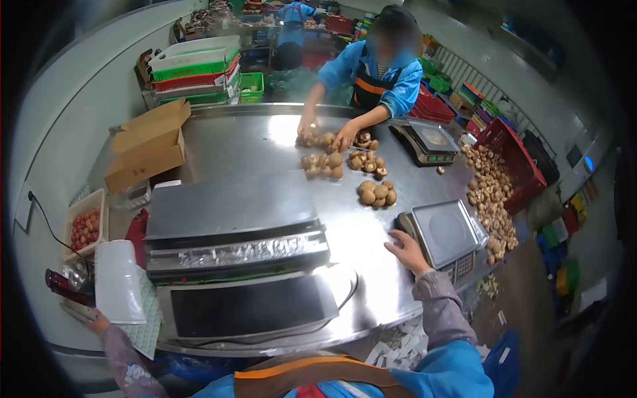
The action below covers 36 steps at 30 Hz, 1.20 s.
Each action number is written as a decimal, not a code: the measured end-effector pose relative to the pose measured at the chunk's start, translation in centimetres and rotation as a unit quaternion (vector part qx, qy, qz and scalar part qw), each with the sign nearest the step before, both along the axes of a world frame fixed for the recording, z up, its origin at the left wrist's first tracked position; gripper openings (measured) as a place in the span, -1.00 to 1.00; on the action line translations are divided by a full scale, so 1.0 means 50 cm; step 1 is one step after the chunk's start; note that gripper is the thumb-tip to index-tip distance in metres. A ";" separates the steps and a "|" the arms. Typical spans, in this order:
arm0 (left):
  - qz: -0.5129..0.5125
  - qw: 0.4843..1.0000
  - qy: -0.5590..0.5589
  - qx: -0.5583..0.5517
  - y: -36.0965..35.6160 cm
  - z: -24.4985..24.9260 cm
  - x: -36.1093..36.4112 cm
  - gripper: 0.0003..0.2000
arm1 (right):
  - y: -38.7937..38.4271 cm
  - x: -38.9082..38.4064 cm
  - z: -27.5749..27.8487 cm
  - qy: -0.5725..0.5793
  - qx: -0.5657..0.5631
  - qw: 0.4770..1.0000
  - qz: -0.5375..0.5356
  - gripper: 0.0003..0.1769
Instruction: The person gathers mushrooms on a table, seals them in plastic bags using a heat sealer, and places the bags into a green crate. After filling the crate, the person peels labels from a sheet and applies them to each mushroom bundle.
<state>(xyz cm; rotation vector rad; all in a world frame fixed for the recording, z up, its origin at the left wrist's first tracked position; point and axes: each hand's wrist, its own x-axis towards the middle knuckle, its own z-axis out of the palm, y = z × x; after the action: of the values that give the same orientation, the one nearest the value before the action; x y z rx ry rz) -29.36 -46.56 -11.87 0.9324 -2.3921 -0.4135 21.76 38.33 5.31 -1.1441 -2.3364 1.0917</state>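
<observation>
My right hand (408, 251) is over the metal table beside a digital scale (443, 232) with a bare grey plate; its fingers are apart and nothing is in them. At the far left, my left hand (98, 323) is at the lower edge of a white stack of trays or sheets (118, 282); its fingers are too small and partly hidden to read. A wrapping machine (232, 212) stands between my arms. Beyond my right hand, several brown mushrooms (378, 194) lie in a cluster, with more groups (367, 164) behind.
Across the table (245, 142), a co-worker's hands (345, 135) touch mushrooms. A second scale (424, 140), a tipped red crate (514, 159) and a mushroom pile (488, 192) are right. A cardboard box (147, 149) and a basket of red fruit (86, 227) are left.
</observation>
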 end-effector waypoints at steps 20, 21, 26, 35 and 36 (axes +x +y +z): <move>-0.530 0.729 -0.163 0.402 1.065 0.483 0.544 -0.73 | 0.180 -0.138 -0.197 -0.025 0.268 0.963 0.001 -0.73; -0.571 0.605 -0.246 0.498 1.148 0.475 0.584 -0.74 | 0.133 -0.093 -0.194 -0.036 0.251 0.967 0.002 -0.73; -0.630 0.252 -0.548 0.489 1.346 0.319 0.794 -0.59 | -0.044 0.098 -0.171 -0.096 0.231 0.968 -0.033 -0.69; -0.714 0.473 -0.489 0.163 1.409 0.181 0.943 0.15 | -0.047 0.259 -0.145 -0.074 0.036 0.994 -0.076 -0.40; -0.718 0.467 -0.496 0.143 1.415 0.177 0.948 0.16 | -0.039 0.266 -0.155 -0.075 0.037 0.994 -0.077 -0.40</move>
<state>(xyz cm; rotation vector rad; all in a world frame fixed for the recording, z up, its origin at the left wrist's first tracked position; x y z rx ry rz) 18.04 24.19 -3.01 -1.6949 -3.6232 -1.0260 35.04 36.39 -2.44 -1.3949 -2.3308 0.8869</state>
